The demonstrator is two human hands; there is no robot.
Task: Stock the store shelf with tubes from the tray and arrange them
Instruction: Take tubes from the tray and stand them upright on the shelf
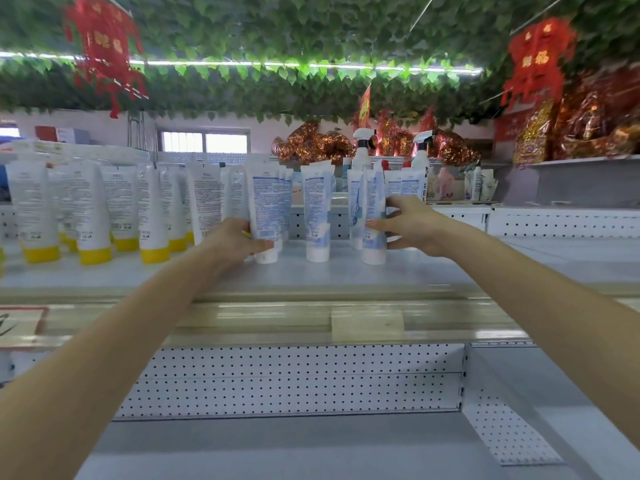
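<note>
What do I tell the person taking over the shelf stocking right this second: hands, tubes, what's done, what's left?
Left hand: grips the left white-capped tube, which stands cap-down on the top shelf.
Right hand: grips the right white-capped tube, also cap-down on the shelf.
The middle tube stands free between them. The yellow-capped tubes stand in rows on the shelf's left part.
Done: many tubes are shelved.
Left: probably lining up the two held tubes with the rest. The tray is out of view, so I cannot say how many tubes remain.
</note>
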